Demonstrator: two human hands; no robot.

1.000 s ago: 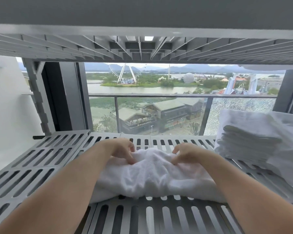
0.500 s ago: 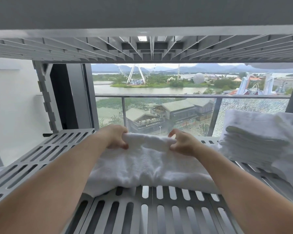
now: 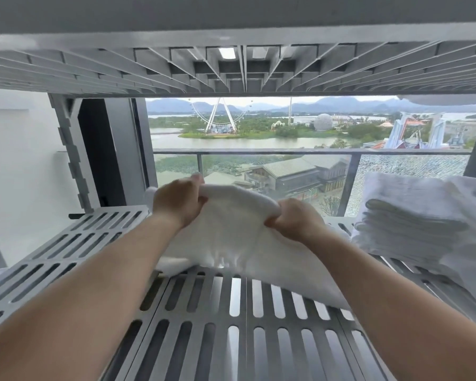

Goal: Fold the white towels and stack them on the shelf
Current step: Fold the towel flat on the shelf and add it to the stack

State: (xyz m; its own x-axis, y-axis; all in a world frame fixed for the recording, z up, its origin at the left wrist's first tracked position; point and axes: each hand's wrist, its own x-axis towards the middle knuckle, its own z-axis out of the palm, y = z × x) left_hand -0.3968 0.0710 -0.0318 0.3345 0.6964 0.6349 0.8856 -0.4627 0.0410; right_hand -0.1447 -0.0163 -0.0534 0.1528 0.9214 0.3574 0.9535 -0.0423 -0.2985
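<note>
I see left hand point(image 3: 180, 204) and right hand point(image 3: 294, 224) fingers pinching the limp, light towel point(image 3: 231, 240) by its raised edge; I'd grip corners.

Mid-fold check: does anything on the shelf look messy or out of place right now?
Yes: the towel stack at the shelf's right end is untidy. A loose towel is draped over it, unfolded, sagging toward the front. The held towel, gripped by the left hand and right hand, is simply mid-fold.

white towel point(image 3: 231, 232) and white folded stack point(image 3: 412, 215) on a grey slotted shelf point(image 3: 74, 254).
</note>
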